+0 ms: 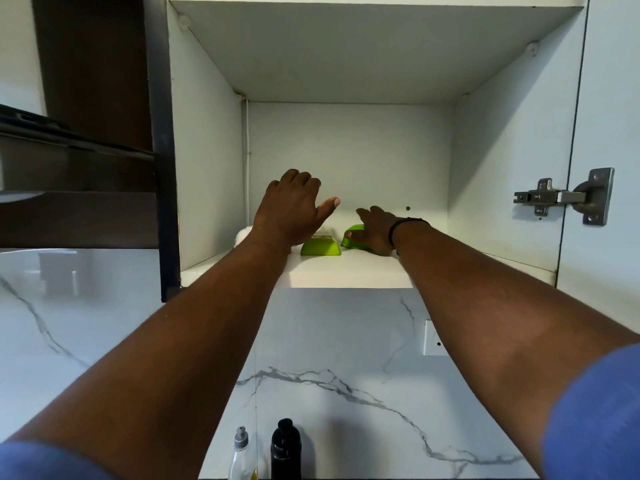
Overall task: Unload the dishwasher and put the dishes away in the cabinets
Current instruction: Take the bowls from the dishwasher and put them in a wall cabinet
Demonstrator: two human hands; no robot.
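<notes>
Both my arms reach up into an open white wall cabinet. On its bottom shelf stands a green dish, and a second green dish lies just to its right. My right hand grips that second green dish, fingers curled over its rim. My left hand hovers above the shelf with thumb out and fingers bent away, holding nothing. Something white peeks out behind my left wrist, mostly hidden.
The cabinet door stands open at the right on a metal hinge. A dark range hood juts out at the left. Below, against the marble backsplash, stand a clear pump bottle and a black bottle. A wall socket sits under the cabinet.
</notes>
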